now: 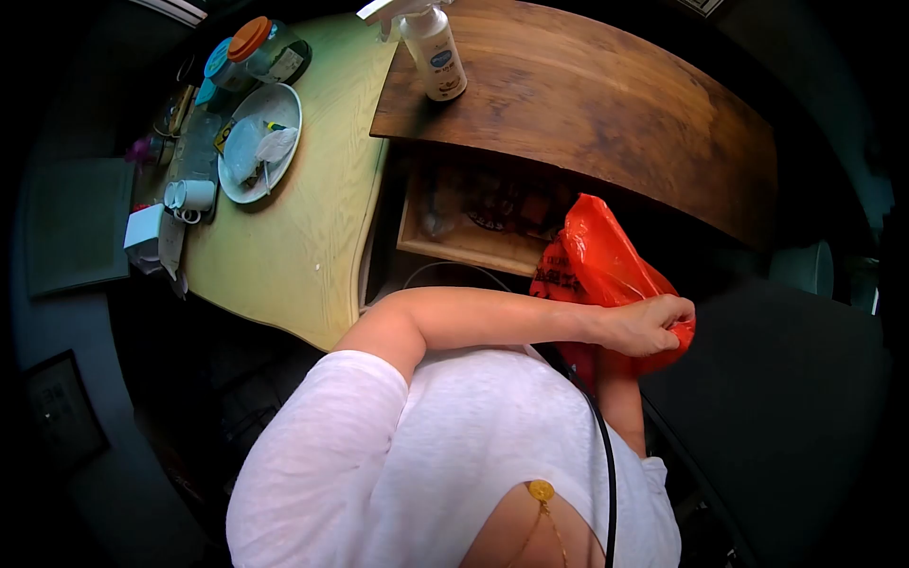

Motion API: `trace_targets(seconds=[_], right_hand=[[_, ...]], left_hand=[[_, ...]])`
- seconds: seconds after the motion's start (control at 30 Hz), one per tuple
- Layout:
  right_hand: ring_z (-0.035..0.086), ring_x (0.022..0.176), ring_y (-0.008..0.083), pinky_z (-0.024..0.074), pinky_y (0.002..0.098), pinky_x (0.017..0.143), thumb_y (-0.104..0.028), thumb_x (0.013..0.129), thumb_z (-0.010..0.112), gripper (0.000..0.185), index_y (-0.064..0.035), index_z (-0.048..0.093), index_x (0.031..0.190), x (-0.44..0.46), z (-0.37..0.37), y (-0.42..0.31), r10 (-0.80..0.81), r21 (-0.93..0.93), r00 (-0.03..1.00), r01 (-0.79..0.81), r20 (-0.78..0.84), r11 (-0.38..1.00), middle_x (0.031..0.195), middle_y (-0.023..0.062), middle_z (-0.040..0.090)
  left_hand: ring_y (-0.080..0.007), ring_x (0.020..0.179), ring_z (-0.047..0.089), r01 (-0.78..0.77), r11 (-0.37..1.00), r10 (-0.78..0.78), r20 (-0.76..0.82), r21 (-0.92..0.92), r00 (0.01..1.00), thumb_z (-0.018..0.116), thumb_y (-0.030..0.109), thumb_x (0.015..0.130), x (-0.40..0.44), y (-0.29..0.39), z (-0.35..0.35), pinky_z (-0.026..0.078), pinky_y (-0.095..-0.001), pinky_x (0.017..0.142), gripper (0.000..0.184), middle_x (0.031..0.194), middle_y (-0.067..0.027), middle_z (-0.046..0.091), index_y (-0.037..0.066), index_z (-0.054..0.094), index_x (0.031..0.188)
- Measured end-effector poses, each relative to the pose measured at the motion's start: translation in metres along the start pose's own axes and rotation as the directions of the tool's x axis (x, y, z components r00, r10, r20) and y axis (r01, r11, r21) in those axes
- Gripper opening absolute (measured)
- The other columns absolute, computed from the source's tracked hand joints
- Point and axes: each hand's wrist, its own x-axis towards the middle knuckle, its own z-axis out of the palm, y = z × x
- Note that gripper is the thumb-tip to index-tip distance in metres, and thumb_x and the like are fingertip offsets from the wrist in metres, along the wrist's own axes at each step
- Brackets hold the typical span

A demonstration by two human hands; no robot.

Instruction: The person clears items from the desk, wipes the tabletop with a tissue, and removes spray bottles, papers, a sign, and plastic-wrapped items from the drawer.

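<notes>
Nearest, the white shirt (464, 417) fills the lower view, with a black cable (607, 454) running down its front. The left arm reaches across the body, and the left hand (653, 327) is closed tightly around a bunched part of a red plastic bag (606, 256). The right forearm (621, 412) comes up beneath it; its hand is hidden behind the left hand and the bag, so I cannot tell whether it grips anything. The handling looks partway along: the bag is in hand, neither put down nor let go, and the drawer (473, 248) beyond is not shut. Whether the bag holds anything cannot be made out. Its upper end overlaps the drawer's right side in view; contact there is unclear. The brown wooden top (606, 104) overhangs the drawer, so its front edge probably limits lifting, while the dark surface (776, 379) to the right seems to offer more room. To the left, the pale table (312, 246) has a curved near edge. Farther off stand 1 spray bottle (434, 59), a white plate (281, 102) and an orange-lidded jar (250, 39).
</notes>
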Motion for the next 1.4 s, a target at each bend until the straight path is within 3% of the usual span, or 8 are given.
trace_targets(seconds=[0.6, 0.7, 0.8, 0.93, 1.03, 1.23, 1.37, 1.4], right_hand=[[0.047, 0.114, 0.0201, 0.0386, 0.0321, 0.095, -0.021, 0.086, 0.051, 0.034, -0.0084, 0.051, 0.118, 0.001, -0.032, -0.096, -0.274, -0.045, 0.96, 0.276, 0.055, 0.96, 0.121, 0.0093, 0.052], [0.047, 0.114, 0.0199, 0.0385, 0.032, 0.096, -0.022, 0.086, 0.051, 0.035, -0.0085, 0.051, 0.119, 0.012, -0.031, -0.111, -0.321, -0.034, 0.944, 0.324, 0.079, 0.945, 0.122, 0.009, 0.052], [0.046, 0.115, 0.0198, 0.0384, 0.032, 0.096, -0.022, 0.087, 0.051, 0.035, -0.0087, 0.051, 0.119, 0.032, -0.023, -0.127, -0.355, -0.036, 0.928, 0.361, 0.114, 0.932, 0.123, 0.0086, 0.051], [0.046, 0.115, 0.0196, 0.0383, 0.0318, 0.096, -0.022, 0.087, 0.05, 0.035, -0.0089, 0.051, 0.12, 0.052, -0.007, -0.137, -0.369, -0.053, 0.916, 0.381, 0.158, 0.923, 0.124, 0.0082, 0.051], [0.045, 0.116, 0.0195, 0.0382, 0.0318, 0.096, -0.022, 0.087, 0.05, 0.036, -0.009, 0.05, 0.121, 0.066, 0.003, -0.142, -0.38, -0.09, 0.906, 0.4, 0.186, 0.912, 0.124, 0.0079, 0.05], [0.045, 0.117, 0.0192, 0.038, 0.0316, 0.097, -0.023, 0.088, 0.049, 0.036, -0.0093, 0.05, 0.122, 0.119, 0.005, -0.158, -0.461, -0.353, 0.863, 0.505, 0.205, 0.788, 0.126, 0.0072, 0.05], [0.044, 0.118, 0.0191, 0.0379, 0.0315, 0.097, -0.023, 0.088, 0.049, 0.037, -0.0094, 0.049, 0.122, 0.171, 0.004, -0.165, -0.53, -0.698, 0.79, 0.566, 0.308, 0.438, 0.127, 0.0068, 0.049], [0.044, 0.118, 0.019, 0.0379, 0.0314, 0.097, -0.023, 0.089, 0.049, 0.037, -0.0095, 0.049, 0.123, 0.183, 0.004, -0.163, -0.522, -0.772, 0.775, 0.558, 0.355, 0.304, 0.127, 0.0067, 0.049]], left_hand=[[-0.0322, 0.084, 0.059, -0.055, 0.91, -0.08, 0.304, 0.41, 0.949, 0.053, 0.007, 0.076, 0.019, 0.069, 0.05, 0.046, -0.039, 0.07, 0.026, 0.087, -0.0219, 0.057, -0.005, 0.049, 0.099], [-0.0346, 0.085, 0.057, -0.468, 0.599, 0.561, 0.076, 0.649, 0.824, 0.061, 0.009, 0.078, -0.011, 0.088, 0.012, 0.046, -0.0404, 0.075, 0.033, 0.093, -0.0175, 0.058, 0.001, 0.05, 0.108], [-0.0332, 0.097, 0.051, 0.037, 0.204, 0.853, -0.196, 0.978, 0.483, 0.064, 0.009, 0.075, -0.039, 0.095, -0.076, 0.042, -0.0399, 0.082, 0.032, 0.099, -0.0164, 0.056, 0.003, 0.053, 0.105], [-0.0273, 0.109, 0.048, 0.324, 0.776, 0.463, -0.838, 0.541, 0.29, 0.058, 0.041, 0.084, -0.064, 0.034, -0.185, 0.035, -0.0369, 0.097, 0.055, 0.11, -0.0098, 0.057, 0.005, 0.045, 0.124], [-0.0197, 0.089, 0.06, -0.051, 0.817, -0.275, -0.465, -0.575, 0.841, 0.053, 0.044, 0.086, -0.076, 0.022, -0.201, 0.045, -0.0386, 0.084, 0.047, 0.105, -0.0094, 0.062, 0.005, 0.055, 0.114], [-0.0155, 0.075, 0.06, -0.416, 0.876, -0.008, -0.871, -0.243, 0.491, 0.047, 0.021, 0.093, -0.067, -0.008, -0.214, 0.049, -0.0285, 0.07, 0.023, 0.088, -0.0065, 0.063, 0.001, 0.057, 0.101], [-0.0244, 0.096, 0.05, 0.323, 0.576, 0.774, -0.628, 0.751, 0.082, 0.06, 0.037, 0.084, -0.076, 0.024, -0.177, 0.041, -0.0342, 0.083, 0.045, 0.107, -0.0149, 0.05, 0.002, 0.05, 0.11], [-0.0281, 0.106, 0.043, 0.315, 0.421, 0.794, -0.514, 0.851, 0.326, 0.062, 0.04, 0.08, -0.074, 0.041, -0.153, 0.035, -0.0391, 0.09, 0.054, 0.116, -0.0167, 0.043, 0.004, 0.046, 0.117]])
